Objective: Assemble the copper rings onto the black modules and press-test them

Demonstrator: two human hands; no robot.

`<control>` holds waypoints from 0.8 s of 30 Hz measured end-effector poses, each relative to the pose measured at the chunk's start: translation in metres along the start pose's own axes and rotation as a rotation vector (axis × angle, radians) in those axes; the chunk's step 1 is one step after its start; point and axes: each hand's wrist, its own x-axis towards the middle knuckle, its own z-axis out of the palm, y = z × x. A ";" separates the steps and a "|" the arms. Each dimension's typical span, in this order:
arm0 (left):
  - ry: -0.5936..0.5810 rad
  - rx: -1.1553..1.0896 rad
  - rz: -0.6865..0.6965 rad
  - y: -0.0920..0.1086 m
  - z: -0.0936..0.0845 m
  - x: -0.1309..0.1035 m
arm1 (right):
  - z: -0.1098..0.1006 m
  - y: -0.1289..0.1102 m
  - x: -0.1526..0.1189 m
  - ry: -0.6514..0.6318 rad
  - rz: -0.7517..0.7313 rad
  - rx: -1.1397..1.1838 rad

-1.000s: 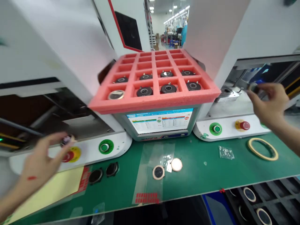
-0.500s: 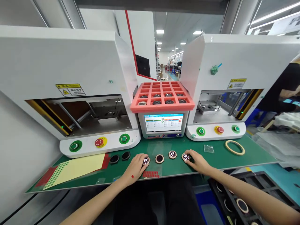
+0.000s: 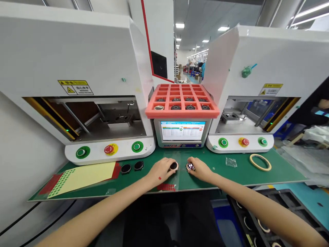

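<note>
My left hand (image 3: 162, 168) is closed round the edge of a rose-gold watch case (image 3: 174, 166) with a dark screen, low over the green worktop (image 3: 144, 185). Just across from it, my right hand (image 3: 202, 168) grips another rose-gold watch case (image 3: 190, 166), its face lit with white digits. A small gap separates the two cases. My palms and curled fingers may cover further watches; I cannot see under them. To the left lie two black watch cases (image 3: 125, 168) with dark faces. A strip of red stickers (image 3: 166, 187) sits beside my left wrist.
Two white press machines (image 3: 102, 61) flank a monitor (image 3: 183, 131) topped by a pink foam tray (image 3: 182, 114) holding round parts. A yellow sheet (image 3: 89, 178), a tape ring (image 3: 260, 162) and a clear plastic piece (image 3: 231, 162) lie on the worktop. A black tray (image 3: 290, 202) stands lower right.
Both hands have moved inward toward each other. My left hand has gone from a lit watch to the dark-screen one. Two of the rose-gold watches no longer show.
</note>
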 end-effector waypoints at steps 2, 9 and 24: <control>0.046 0.005 -0.007 -0.020 -0.039 -0.010 | 0.000 0.002 -0.001 -0.013 -0.004 0.001; 0.281 0.246 -0.388 -0.163 -0.175 -0.015 | -0.001 0.005 -0.006 0.044 -0.012 0.041; -0.030 0.300 -0.598 -0.332 -0.193 0.070 | -0.004 0.013 -0.009 0.080 -0.105 -0.004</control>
